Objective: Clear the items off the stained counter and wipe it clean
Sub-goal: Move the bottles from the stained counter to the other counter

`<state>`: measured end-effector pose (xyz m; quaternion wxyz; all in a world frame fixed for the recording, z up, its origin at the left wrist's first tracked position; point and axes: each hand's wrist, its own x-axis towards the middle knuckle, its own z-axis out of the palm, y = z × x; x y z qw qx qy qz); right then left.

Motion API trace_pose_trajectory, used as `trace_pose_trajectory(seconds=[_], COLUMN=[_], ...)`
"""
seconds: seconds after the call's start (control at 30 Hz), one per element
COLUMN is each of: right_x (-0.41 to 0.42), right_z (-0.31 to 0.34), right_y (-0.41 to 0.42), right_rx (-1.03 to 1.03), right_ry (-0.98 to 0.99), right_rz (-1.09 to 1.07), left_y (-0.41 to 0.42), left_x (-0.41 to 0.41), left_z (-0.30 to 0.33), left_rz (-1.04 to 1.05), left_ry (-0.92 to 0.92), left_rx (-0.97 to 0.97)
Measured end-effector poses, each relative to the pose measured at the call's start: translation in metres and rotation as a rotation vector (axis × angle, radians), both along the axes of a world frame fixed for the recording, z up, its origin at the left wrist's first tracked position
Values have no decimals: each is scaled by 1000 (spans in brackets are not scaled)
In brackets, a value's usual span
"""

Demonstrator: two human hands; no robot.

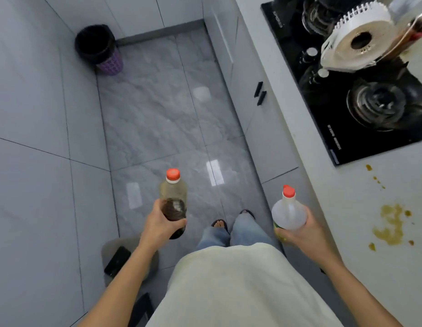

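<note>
My left hand (159, 226) grips a clear bottle of dark sauce (173, 201) with a red cap, held out over the floor. My right hand (302, 232) grips a whitish plastic bottle (289, 210) with a red cap, just left of the counter's edge. The pale counter (361, 208) runs along the right. Yellow-brown stains (390, 224) spread over its near part, with smaller drips toward the stove. Both bottles are clear of the counter.
A black gas stove (361, 100) is set into the counter. Over its far part stand a white paper roll holder (357, 41) and another bottle (415, 31). A purple bin with a black liner (99, 49) sits in the far corner. A stool with a phone (117, 260) is behind my left arm.
</note>
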<state>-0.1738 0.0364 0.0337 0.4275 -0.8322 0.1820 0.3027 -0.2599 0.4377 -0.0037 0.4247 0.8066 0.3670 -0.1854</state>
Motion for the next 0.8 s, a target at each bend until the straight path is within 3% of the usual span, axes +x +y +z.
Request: trace_pose_trajectory(seconds=[0.2, 0.4, 0.57, 0.8], right_x=[62, 167, 275, 398], right_z=[-14, -26, -26, -4], right_y=[17, 56, 126, 241], right_rx=[-35, -38, 33, 69], right_ry=[63, 56, 91, -56], right_rz=[40, 88, 212, 272], left_y=[38, 73, 106, 154], left_x=[89, 156, 179, 182], left_z=[-2, 0, -1, -9], left_rz=[108, 145, 234, 375], left_ry=[-92, -46, 18, 115], left_rx=[3, 39, 54, 37])
